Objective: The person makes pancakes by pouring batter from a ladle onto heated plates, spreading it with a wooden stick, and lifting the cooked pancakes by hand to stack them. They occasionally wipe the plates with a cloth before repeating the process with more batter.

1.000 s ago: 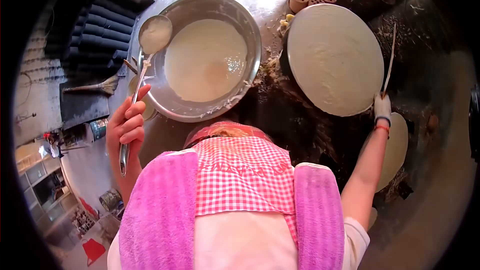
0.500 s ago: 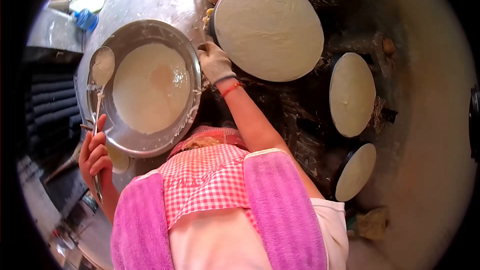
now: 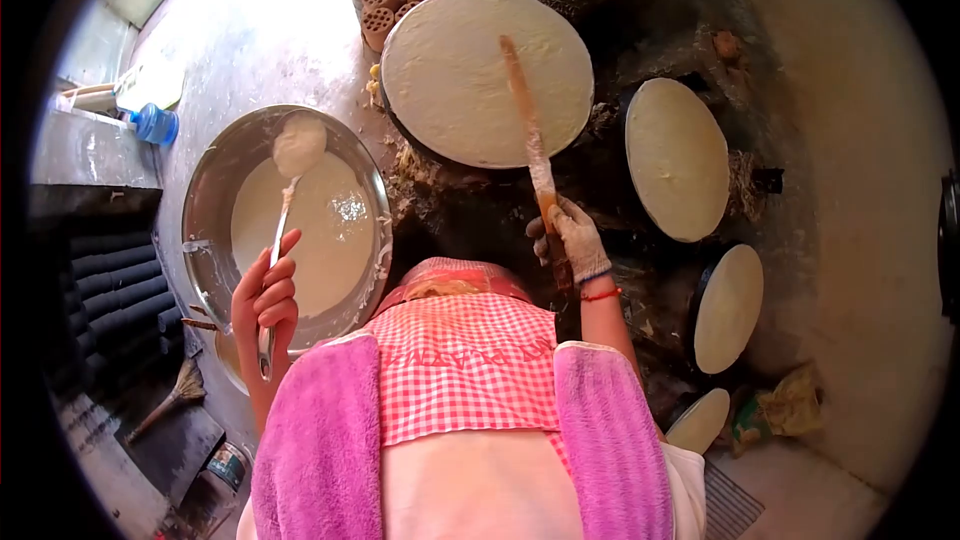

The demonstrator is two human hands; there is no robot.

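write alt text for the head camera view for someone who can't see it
Seen from above, a person's left hand holds a ladle of batter over a metal basin, while the gloved right hand lays a long wooden spatula across a round griddle coated in batter. More coated griddles sit to the right.

Right hand (image 3: 568,240), empty at the basin (image 3: 215,175) rim half a second ago, now grips a long spatula (image 3: 527,125) laid across the nearest griddle (image 3: 487,75). Ladle (image 3: 285,205) bowl, held by left hand (image 3: 265,297), shifted from basin's edge to over the batter (image 3: 305,230).
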